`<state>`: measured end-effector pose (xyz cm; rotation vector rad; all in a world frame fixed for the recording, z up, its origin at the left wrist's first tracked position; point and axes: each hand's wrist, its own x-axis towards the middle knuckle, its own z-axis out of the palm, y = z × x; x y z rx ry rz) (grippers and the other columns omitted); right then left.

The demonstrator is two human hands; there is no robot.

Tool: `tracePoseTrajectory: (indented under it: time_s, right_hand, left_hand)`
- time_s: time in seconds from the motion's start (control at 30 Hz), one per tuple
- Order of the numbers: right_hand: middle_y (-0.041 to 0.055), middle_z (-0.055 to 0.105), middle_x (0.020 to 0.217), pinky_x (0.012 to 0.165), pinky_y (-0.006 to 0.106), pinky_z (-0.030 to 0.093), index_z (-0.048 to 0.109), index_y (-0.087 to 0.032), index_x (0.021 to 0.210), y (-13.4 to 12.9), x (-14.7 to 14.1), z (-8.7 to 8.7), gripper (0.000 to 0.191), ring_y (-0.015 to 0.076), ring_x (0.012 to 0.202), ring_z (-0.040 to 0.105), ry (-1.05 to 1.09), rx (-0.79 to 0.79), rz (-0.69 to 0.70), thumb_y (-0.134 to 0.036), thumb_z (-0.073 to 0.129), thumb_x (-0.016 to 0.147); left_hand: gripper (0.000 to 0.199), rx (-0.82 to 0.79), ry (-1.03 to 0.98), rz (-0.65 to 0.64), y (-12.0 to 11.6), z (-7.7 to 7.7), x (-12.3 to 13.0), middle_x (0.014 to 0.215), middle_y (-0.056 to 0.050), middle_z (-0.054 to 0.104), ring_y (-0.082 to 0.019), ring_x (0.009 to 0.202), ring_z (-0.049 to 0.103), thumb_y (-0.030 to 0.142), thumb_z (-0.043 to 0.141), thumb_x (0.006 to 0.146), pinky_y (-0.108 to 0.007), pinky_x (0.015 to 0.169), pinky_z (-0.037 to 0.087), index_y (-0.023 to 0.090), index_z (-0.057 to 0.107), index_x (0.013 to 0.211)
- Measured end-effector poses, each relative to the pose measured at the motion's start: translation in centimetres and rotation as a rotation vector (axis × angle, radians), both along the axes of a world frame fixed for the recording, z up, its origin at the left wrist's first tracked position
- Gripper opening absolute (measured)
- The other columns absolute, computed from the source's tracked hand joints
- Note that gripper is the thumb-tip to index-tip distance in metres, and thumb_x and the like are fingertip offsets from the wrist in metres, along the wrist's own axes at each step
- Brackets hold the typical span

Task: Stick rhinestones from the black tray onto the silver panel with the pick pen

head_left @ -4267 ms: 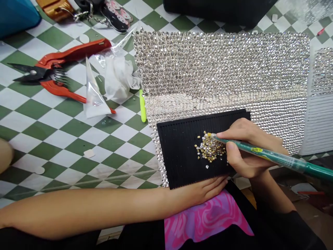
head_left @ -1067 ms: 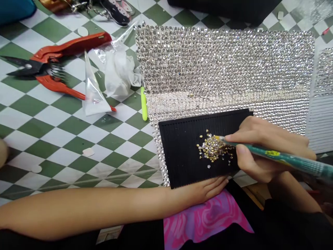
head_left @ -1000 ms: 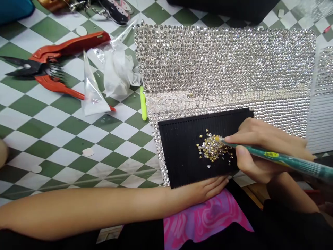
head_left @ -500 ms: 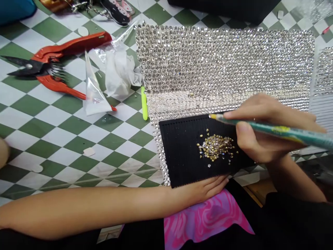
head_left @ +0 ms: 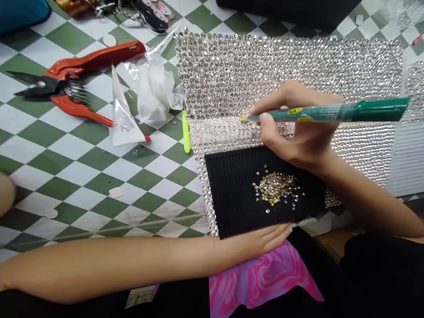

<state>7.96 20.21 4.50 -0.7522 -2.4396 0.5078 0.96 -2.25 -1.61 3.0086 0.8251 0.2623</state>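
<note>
Up and leftward since half a second ago has gone the bare right hand (head_left: 294,128), while the bare left hand (head_left: 256,243) has stayed put. Under all lies one green-and-white checked tabletop (head_left: 159,172). On it is one wide silver sheet (head_left: 265,66) studded with glittering stones, crossed by a paler band (head_left: 218,128); part of a second studded piece (head_left: 414,86) shows at the right. One black, ribbed, rectangular tray (head_left: 228,190) overlaps the sheet's lower part. The left fingers lie straight along its near edge; the thumb is hidden, so I cannot tell whether they grip. The right fingers pinch one green pen-shaped tool (head_left: 331,112), its yellow tip at the band's upper border. Best, I judge, to bring the tip down squarely and lightly over a single cell, wrist clear of the tray. Smallest are the gold-backed clear stones (head_left: 276,187), heaped mid-tray, too many to count.
</note>
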Motion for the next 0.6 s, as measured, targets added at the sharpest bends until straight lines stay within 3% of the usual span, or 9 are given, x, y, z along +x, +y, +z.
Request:
tracePoseTrajectory:
  time_s: [0.13,0.37,0.6]
  right_hand:
    - [-0.0003,0.069,0.075,0.071,0.029,0.055,0.059,-0.023,0.077,0.2,-0.1,-0.2,0.011,0.0128,0.067,0.062,0.001,0.029,0.018,-0.016,0.059,0.085]
    - [-0.0035,0.066,0.069,0.063,0.031,0.052,0.059,-0.023,0.073,-0.1,0.0,-1.2,0.012,0.0129,0.062,0.060,0.303,0.013,-0.007,-0.013,0.058,0.079]
    - [-0.0010,0.068,0.072,0.066,0.033,0.057,0.058,-0.025,0.072,-0.2,0.3,-0.6,0.012,0.0144,0.062,0.061,0.132,0.034,-0.064,-0.017,0.055,0.082]
  left_hand:
    - [0.054,0.042,0.025,-0.003,-0.1,0.0,0.0,0.157,-0.002,0.039,-0.011,0.145,0.036,0.017,0.035,0.096,-0.024,0.125,0.025,0.020,0.039,0.150]
    - [0.054,0.036,0.037,-0.016,0.4,0.5,-0.3,0.157,0.000,0.039,-0.010,0.145,0.036,0.016,0.035,0.096,-0.023,0.124,0.025,0.020,0.039,0.150]
    - [0.057,0.072,0.097,-0.041,0.7,0.7,-0.3,0.159,0.001,0.037,-0.008,0.145,0.035,0.015,0.030,0.096,-0.020,0.124,0.026,0.021,0.036,0.152]
